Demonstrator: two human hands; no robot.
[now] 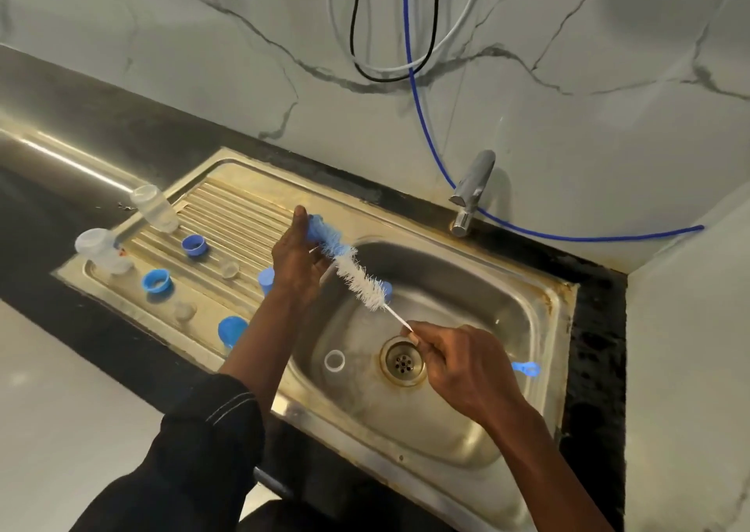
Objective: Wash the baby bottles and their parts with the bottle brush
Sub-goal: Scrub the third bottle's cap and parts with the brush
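My right hand (458,365) grips the thin handle of the bottle brush (361,280) over the steel sink basin (458,284); the handle's blue loop (525,368) sticks out behind my fist. My left hand (294,263) holds the blue tip of the brush (320,229) above the drainboard's edge. The white bristles slant between my two hands. Two clear bottles (154,208) (99,249) stand at the far left of the drainboard (227,202). Blue caps and rings (195,245) (156,282) (232,328) and clear teats (229,269) lie scattered on it. A white ring (335,360) lies in the basin.
The drain (402,361) sits in the middle of the basin. A chrome tap (473,190) stands at the back rim, with a blue hose (422,117) and cables hanging down the marble wall. Black counter (596,328) surrounds the sink. A wall corner closes off the right.
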